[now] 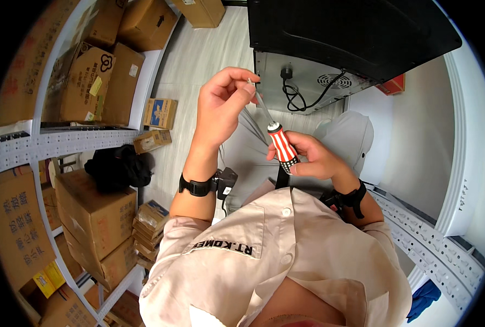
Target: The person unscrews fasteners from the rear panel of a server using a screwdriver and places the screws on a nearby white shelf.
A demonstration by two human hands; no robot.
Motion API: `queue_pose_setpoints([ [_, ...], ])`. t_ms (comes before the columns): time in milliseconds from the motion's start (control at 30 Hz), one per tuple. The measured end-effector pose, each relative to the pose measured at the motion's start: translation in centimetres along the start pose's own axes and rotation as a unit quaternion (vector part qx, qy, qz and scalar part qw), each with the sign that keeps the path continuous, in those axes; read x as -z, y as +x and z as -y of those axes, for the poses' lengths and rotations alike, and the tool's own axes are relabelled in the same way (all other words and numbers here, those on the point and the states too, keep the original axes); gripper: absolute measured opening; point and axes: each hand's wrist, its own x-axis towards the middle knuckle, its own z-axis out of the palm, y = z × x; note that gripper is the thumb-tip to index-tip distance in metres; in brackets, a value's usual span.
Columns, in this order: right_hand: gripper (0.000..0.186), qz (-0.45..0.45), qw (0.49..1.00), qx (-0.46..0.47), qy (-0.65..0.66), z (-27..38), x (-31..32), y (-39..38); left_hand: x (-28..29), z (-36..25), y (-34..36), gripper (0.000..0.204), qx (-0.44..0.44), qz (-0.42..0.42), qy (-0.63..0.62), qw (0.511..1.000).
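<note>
My right hand (313, 158) is closed on a screwdriver's handle (280, 141), which has red and white stripes and a dark dotted end. Its metal shaft runs up toward my left hand (225, 101), whose thumb and fingers are pinched at the tip, near the edge of a black appliance (351, 30); whether the tip touches the appliance I cannot tell. The appliance's grey back panel (275, 98) has a round vent (334, 81) and a looped black cord (302, 101).
A white shelving rack (8, 151) of cardboard boxes (92, 218) fills the left, with a black cloth bundle (117, 166). Small boxes (161, 111) lie on the pale floor (188, 54). My knee (351, 136) is below the appliance; a perforated rail (428, 250) runs at lower right.
</note>
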Motion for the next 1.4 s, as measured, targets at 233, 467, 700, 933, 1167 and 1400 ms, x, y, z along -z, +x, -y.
queue_pose_setpoints([
  [233,0.056,-0.025,0.997,0.028,-0.063,-0.3,1.2,-1.2,-1.8,-0.3,-0.2,0.015,-0.022,0.014,0.014,1.000],
  [467,0.055,-0.103,0.990,0.047,-0.089,-2.0,2.4,-1.9,-3.0,0.6,0.1,0.016,-0.003,-0.010,0.047,0.999],
  [700,0.049,-0.122,0.985,0.021,-0.123,-3.0,3.5,-3.4,-4.4,1.0,0.1,0.015,-0.011,-0.034,0.173,0.984],
  [933,0.046,-0.136,0.984,0.030,-0.109,-3.1,4.8,-5.5,-6.3,1.3,0.7,0.015,0.037,-0.035,0.099,0.994],
  [1167,0.046,-0.184,0.981,0.018,-0.052,-4.9,6.3,-8.5,-9.5,0.0,1.8,0.014,0.001,-0.028,0.078,0.997],
  [1400,0.031,-0.293,0.953,0.076,-0.006,-8.1,7.2,-12.5,-15.5,-0.7,2.1,0.015,-0.061,0.142,0.134,0.979],
])
